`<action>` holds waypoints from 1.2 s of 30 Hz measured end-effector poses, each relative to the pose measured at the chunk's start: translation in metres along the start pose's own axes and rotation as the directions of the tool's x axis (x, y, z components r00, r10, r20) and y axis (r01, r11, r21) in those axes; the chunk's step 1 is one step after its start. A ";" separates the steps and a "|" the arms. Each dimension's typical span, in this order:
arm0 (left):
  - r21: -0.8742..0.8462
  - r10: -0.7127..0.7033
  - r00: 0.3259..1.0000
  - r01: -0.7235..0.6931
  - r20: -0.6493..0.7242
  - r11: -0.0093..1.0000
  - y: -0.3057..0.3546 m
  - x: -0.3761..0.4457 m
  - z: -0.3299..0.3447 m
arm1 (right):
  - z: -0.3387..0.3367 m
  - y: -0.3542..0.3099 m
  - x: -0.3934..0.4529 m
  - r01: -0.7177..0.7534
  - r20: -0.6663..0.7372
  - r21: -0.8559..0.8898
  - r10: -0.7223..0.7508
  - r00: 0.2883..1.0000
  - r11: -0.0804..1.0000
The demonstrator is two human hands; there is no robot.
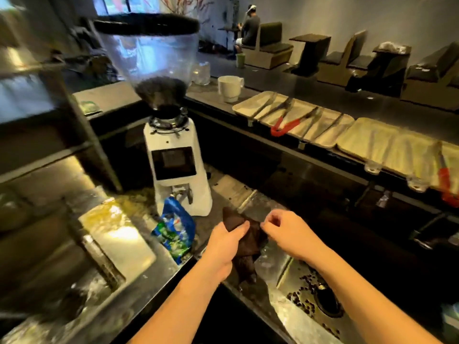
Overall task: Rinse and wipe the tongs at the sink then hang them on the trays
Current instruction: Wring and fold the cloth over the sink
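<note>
My left hand grips a dark brown cloth over the left rim of the steel sink. My right hand is just right of it, fingers curled, pinching at the cloth's edge; whether it holds anything else is hidden. A row of beige trays lies along the raised counter at the right. Several tongs hang over the trays, among them red-handled tongs and metal tongs. More red tongs hang at the far right.
A white coffee grinder with beans in its hopper stands left of the sink. A blue bag lies at its foot. A white mug stands on the counter. Dark specks lie round the sink drain. A seated person is far back.
</note>
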State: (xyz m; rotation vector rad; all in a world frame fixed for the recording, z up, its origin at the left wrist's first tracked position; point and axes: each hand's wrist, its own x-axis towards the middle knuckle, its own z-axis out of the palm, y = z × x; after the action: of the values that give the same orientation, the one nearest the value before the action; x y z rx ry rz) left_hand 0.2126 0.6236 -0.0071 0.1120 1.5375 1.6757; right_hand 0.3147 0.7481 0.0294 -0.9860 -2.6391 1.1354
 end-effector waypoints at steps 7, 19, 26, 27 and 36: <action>-0.187 0.030 0.958 -0.086 -0.285 0.979 0.004 -0.021 -0.166 | 0.127 -0.111 0.025 0.203 0.265 0.034 -0.205 0.942 0.979; -0.374 -0.058 0.833 -0.184 -0.551 0.909 0.002 -0.102 -0.430 | 0.343 -0.301 0.009 0.288 0.561 0.241 -0.375 0.738 0.927; -0.495 -0.230 0.759 -0.138 -0.610 0.858 -0.035 -0.148 -0.554 | 0.454 -0.438 -0.025 0.437 0.545 0.360 -0.566 0.619 0.824; -0.484 -0.237 0.734 -0.140 -0.636 0.864 -0.040 -0.150 -0.568 | 0.467 -0.456 -0.027 0.444 0.513 0.387 -0.589 0.624 0.808; -0.066 -0.071 0.525 0.029 -0.848 0.997 -0.017 -0.134 -0.663 | 0.527 -0.524 -0.022 0.653 0.543 0.383 -0.731 0.413 0.653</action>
State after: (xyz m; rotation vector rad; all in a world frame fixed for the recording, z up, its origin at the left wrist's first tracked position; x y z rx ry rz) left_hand -0.0729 0.0210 -0.1230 -0.9305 2.1612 1.8059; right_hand -0.1171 0.1437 0.0125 0.7328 -2.8624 1.5118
